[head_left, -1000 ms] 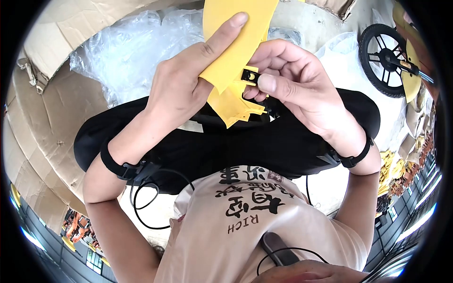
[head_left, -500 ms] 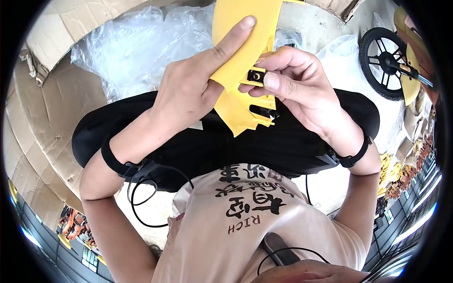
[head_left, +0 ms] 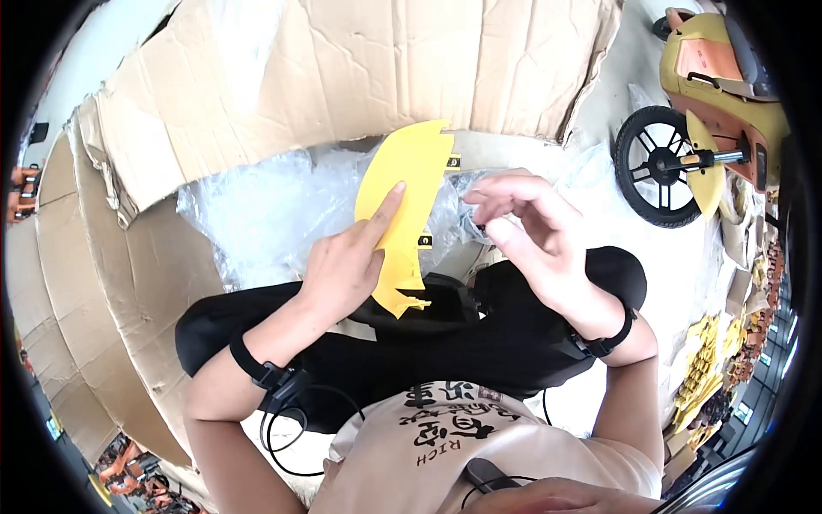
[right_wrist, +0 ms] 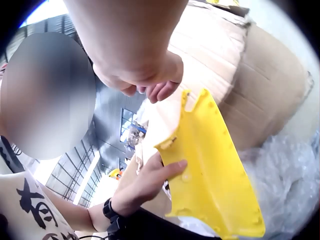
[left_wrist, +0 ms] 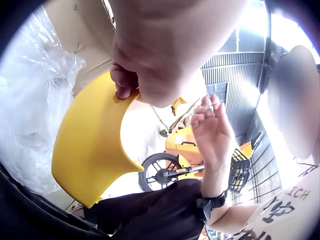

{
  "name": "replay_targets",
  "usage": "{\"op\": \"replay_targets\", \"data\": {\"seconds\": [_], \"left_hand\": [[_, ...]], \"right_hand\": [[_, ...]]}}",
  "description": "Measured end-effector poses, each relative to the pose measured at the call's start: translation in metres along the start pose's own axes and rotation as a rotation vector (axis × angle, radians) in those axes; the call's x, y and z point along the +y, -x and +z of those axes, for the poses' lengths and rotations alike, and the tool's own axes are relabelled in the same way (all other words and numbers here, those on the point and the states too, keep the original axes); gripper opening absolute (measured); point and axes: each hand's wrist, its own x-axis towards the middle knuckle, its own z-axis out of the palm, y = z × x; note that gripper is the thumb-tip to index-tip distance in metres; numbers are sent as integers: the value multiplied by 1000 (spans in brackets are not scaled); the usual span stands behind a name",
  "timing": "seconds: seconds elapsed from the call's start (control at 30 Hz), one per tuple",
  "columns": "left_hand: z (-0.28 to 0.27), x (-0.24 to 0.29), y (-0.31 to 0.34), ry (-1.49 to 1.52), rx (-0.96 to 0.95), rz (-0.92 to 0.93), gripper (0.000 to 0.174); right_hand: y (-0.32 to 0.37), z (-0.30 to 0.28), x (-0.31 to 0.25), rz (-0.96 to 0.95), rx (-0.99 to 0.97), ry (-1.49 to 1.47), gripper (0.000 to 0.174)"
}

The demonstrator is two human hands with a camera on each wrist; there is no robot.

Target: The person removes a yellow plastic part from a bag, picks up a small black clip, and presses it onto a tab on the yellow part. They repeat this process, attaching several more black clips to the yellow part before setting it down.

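Observation:
A curved yellow plastic panel (head_left: 396, 197) is held up over the lap by my left hand (head_left: 347, 265). The left index finger lies along its smooth outer face, while in the right wrist view the thumb presses its ribbed inner side (right_wrist: 205, 170). Along the panel's right edge sit two small black clips, an upper one (head_left: 455, 162) and a lower one (head_left: 425, 242). My right hand (head_left: 539, 236) is raised to the right of the panel, apart from it. Its fingers bend loosely, and the left wrist view shows the palm (left_wrist: 212, 132) with nothing in it.
Clear plastic wrap (head_left: 257, 218) and large cardboard sheets (head_left: 342, 68) lie beyond the legs. On the right stands a yellow and orange scooter (head_left: 719, 77) with a black spoked wheel (head_left: 659, 167). Yellow parts (head_left: 702, 364) are piled at the far right.
My right hand has let go of the panel's clip edge and moved away to the right. The left hand still grips the panel, now turned more upright. The head view has tilted up, showing more cardboard.

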Motion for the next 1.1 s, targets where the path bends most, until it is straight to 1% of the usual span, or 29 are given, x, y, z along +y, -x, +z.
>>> {"op": "replay_targets", "data": {"seconds": [0.07,0.13,0.23,0.27,0.33,0.37,0.4,0.47,0.5,0.57,0.63,0.67,0.7,0.73,0.77,0.8,0.83,0.87,0.93,1.0,1.07,1.1], "left_hand": [[1,0,1,3,-38,-68,89],[7,-5,3,2,-84,-73,87],[18,-15,3,57,-49,-170,77],[18,-16,1,62,-69,-164,77],[16,-15,0,41,-79,-255,76],[17,-16,-1,67,-69,-267,75],[13,-15,-1,35,-73,-210,74],[8,-3,-6,106,-65,-289,74],[8,0,-2,114,-93,-297,74],[9,1,-5,-2,1,-215,74],[11,-14,-6,-26,-44,-209,74],[13,-21,-7,-56,-78,-201,73],[11,-14,-8,-62,-63,-220,73],[12,-17,-8,-108,-62,-200,72],[12,-18,-9,-124,-62,-198,72],[12,-18,-9,-141,-65,-193,72],[14,-19,-9,-137,-67,-198,72],[15,-21,-9,-166,-61,-180,72],[16,-22,-11,-192,-56,-169,73],[16,-21,-13,-205,-67,-177,73],[18,-24,-13,-202,-52,-171,73],[19,-25,-13,-204,-39,-156,73]], "right_hand": [[3,3,-31,-327,71,-55,28],[0,-11,-54,-597,-204,215,36],[15,-1,-84,-498,-102,268,31],[17,6,-93,-469,-73,293,29],[22,19,-105,-399,-22,333,25],[24,20,-106,-368,-2,353,23],[24,20,-107,-373,0,367,23],[20,12,-104,-458,-46,391,22],[16,7,-100,-518,-79,396,22],[8,-2,-87,-657,-169,425,21],[-5,-15,-65,-753,-280,514,21],[-13,-25,-53,-735,-322,593,21],[-17,-40,-40,-574,-386,776,24],[-20,-60,-21,-412,-450,957,27],[-23,-73,11,-237,-482,1127,24],[-23,-91,53,-123,-522,1247,25],[-21,-104,88,12,-574,1277,25],[-31,-98,97,251,-713,1343,25],[-38,-98,164,435,-870,1384,27],[-48,-84,220,752,-1090,1434,33],[-38,-74,249,856,-942,1406,33],[-23,-80,289,818,-791,1353,32]]}}
